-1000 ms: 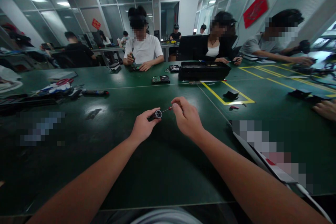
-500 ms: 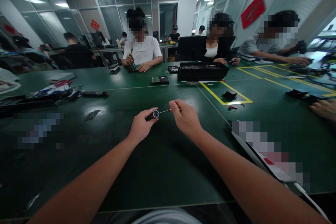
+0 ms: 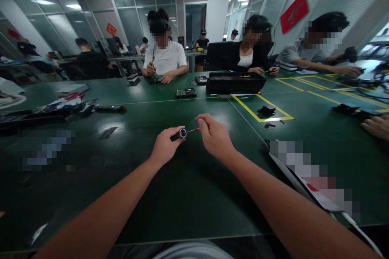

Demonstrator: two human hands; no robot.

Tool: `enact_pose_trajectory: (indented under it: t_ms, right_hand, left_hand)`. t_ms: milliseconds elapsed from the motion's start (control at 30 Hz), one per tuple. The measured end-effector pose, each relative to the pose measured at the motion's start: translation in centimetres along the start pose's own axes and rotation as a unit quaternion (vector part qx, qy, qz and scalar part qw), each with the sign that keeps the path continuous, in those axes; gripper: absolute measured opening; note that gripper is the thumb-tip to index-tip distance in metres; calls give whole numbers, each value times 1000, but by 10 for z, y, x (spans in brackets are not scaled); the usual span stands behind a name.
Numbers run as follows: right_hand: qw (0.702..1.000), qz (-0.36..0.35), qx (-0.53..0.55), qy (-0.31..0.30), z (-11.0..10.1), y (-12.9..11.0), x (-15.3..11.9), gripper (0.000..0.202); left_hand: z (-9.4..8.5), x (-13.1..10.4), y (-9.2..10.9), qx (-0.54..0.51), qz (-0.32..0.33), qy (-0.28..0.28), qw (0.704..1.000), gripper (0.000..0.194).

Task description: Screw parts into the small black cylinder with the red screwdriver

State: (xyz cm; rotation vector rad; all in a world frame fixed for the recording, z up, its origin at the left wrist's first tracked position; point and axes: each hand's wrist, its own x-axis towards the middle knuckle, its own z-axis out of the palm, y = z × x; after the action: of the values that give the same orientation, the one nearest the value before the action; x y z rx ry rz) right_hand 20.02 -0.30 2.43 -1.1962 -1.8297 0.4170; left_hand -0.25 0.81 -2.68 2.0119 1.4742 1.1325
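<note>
Above the middle of the table, my left hand (image 3: 164, 145) is closed around a dark cylinder with a silver-rimmed round end (image 3: 182, 133). That end faces me, and most of the body is hidden in my palm. From its right side a thin screwdriver (image 3: 192, 130) with a red collar runs toward my right hand (image 3: 214, 134). The right fingers are curled around the screwdriver's handle, which they largely cover. Its tip meets the edge of the round end; whether it sits inside a screw is too small to tell.
A long black housing (image 3: 235, 83) and a circuit-board unit (image 3: 185, 92) lie across the table. A small black bracket (image 3: 266, 111) sits within yellow tape. Left is a dark tube-shaped tool (image 3: 110, 108); a white-edged device (image 3: 306, 184) lies right. Several people work opposite.
The right fingers have shifted slightly on the screwdriver, showing more of its red part. The left hand still holds the cylinder in nearly the same place.
</note>
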Motion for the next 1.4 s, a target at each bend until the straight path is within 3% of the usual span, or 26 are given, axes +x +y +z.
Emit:
enact_pose_trajectory:
  t_ms: [233,400,500,700,800,900,967,1067,1233,1400]
  right_hand:
    - [997,-10,75,33,3,6,1,14]
    - [998,27,46,16,1,3,1,30]
    - [999,25,41,26,2,3,1,23]
    - [985,61,148,66,10,12,2,15]
    - [950,128,269,90,17,18,6,17]
    - [865,285,390,136,22,27,11,26]
    - [841,324,394,182,22,33,14,26]
    - [867,289,351,202,20,37,15,24]
    - [930,186,279,150,19,31,9,23]
    - [951,156,234,132,20,26,5,24]
  left_hand:
    - [-1,0,1,2,-3,3,1000,46]
    - [0,-2,7,14,2,-9,1000,45]
    - [0,-2,8,12,0,-14,1000,45]
    - [-1,0,4,28,-2,-13,1000,46]
    - [-2,0,9,61,28,-10,998,44]
    - [-2,2,16,105,61,-3,993,43]
    - [-1,3,19,111,51,-7,992,43]
    - [2,3,18,101,28,-27,994,43]
    - [3,2,14,86,23,-22,996,45]
    - [2,1,16,75,22,-31,996,44]
